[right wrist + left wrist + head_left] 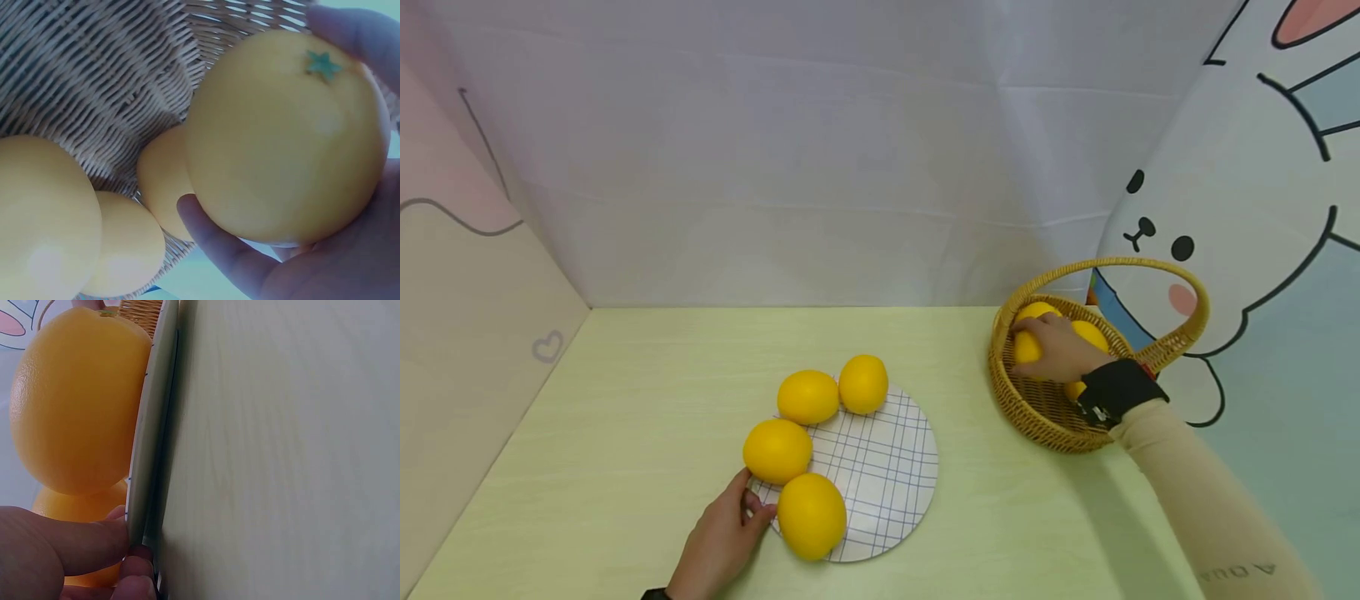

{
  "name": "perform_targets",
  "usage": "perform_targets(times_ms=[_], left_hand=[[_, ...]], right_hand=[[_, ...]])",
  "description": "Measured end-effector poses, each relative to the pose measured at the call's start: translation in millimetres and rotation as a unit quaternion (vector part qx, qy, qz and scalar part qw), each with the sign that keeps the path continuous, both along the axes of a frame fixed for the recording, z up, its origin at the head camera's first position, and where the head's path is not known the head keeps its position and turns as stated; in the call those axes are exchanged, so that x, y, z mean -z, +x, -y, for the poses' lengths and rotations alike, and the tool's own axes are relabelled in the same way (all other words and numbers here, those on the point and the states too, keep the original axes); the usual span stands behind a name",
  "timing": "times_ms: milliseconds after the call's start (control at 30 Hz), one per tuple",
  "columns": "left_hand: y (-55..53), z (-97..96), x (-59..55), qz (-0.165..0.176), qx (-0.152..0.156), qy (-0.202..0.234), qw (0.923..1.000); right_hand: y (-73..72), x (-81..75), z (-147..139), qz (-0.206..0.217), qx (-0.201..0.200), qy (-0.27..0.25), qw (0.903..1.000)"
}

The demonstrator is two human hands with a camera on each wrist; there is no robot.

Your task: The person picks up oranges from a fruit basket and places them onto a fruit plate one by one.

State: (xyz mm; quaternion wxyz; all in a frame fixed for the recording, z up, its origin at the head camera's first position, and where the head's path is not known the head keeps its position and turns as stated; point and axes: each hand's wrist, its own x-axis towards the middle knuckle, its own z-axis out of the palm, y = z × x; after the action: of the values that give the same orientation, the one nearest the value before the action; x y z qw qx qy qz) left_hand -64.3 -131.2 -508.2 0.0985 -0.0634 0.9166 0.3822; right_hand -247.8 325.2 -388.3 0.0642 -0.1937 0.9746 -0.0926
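A round white plate [887, 467] with blue grid lines lies on the table, bearing several yellow-orange oranges [811, 517] along its left side. My left hand [726, 529] pinches the plate's near-left rim, thumb above and fingers below, as the left wrist view shows. At the right, my right hand [1067, 350] reaches into a wicker basket [1030, 417]. There it grips an orange [281, 144] with a green star-shaped stem mark, thumb and fingers on opposite sides. Other oranges [44, 212] sit in the basket beside the held one.
The basket's tall arched handle [1195, 308] rises over my right wrist. A white cloth wall [775, 167] stands behind the table [625, 400], and a cartoon-printed panel [1262, 250] borders the right side. Another panel [467, 333] borders the left.
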Motion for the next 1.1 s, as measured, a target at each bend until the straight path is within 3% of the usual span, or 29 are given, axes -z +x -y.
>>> perform_targets(times_ms=[467, 767, 1100], left_hand=[[7.3, -4.2, 0.6, -0.002, -0.004, 0.002, 1.0000], [9.4, -7.5, -0.8, 0.002, -0.007, 0.003, 1.0000], [10.7, -9.0, 0.4, 0.000, -0.009, 0.000, 1.0000]], right_hand=[[23.2, -24.3, -3, -0.032, -0.017, -0.026, 0.9990], [44.5, -28.2, 4, -0.047, -0.035, -0.050, 0.9970], [64.3, -28.1, 30, -0.080, -0.106, -0.078, 0.9880]])
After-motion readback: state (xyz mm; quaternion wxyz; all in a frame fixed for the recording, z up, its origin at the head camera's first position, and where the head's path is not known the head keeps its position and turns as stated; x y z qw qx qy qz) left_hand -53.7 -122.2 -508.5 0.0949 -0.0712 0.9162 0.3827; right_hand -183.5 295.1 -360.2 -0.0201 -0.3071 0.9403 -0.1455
